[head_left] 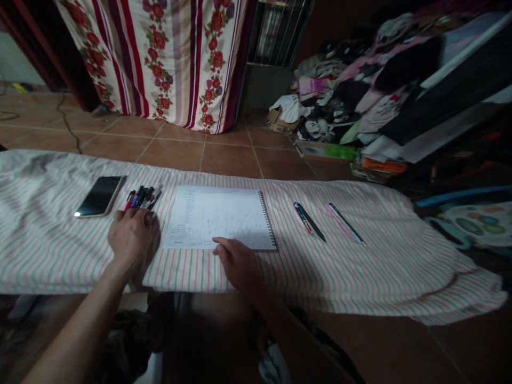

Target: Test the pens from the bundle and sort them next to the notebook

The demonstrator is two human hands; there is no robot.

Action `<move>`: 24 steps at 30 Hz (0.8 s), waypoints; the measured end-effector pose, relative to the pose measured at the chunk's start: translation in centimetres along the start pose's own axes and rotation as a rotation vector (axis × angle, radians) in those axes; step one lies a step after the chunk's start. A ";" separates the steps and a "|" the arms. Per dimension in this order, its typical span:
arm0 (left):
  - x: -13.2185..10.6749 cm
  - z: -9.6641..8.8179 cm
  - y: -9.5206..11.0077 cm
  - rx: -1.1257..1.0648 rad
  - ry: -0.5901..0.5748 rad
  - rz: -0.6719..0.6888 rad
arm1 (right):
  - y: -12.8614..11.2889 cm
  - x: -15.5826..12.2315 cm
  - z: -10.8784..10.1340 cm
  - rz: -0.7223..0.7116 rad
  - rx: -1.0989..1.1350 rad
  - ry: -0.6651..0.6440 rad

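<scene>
My left hand rests on the striped cloth, its fingers curled over the near ends of several pens lying side by side. My right hand lies at the near edge of a spiral notebook, thumb touching the page, its fingers loosely bent with nothing in them. The notebook lies open between both hands, its wire binding on the right.
A dark phone lies left of the pens. Two pens and a pink pen lie right of the notebook. Beyond are tiled floor, a floral curtain and a heap of clothes.
</scene>
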State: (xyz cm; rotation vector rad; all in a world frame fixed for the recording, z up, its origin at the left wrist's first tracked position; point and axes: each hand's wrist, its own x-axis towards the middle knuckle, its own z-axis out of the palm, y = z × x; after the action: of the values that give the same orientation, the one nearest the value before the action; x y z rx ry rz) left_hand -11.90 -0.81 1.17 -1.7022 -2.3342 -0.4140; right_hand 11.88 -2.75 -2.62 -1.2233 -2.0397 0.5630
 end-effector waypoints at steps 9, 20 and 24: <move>0.3 1.5 0.0 0.107 0.040 0.026 | 0.2 1.1 0.0 0.000 0.007 0.048; 0.7 1.3 0.6 -0.050 -0.137 -0.099 | 0.4 1.5 -0.4 -0.005 0.050 0.089; 0.7 1.2 1.7 -0.192 -0.084 -0.073 | 0.5 1.8 -1.0 0.050 0.138 0.131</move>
State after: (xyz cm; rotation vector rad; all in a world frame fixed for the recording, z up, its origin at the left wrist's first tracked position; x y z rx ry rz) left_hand -10.48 0.73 0.42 -1.7525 -2.4935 -0.6097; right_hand 12.36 -0.92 -1.64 -1.2001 -1.8354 0.6200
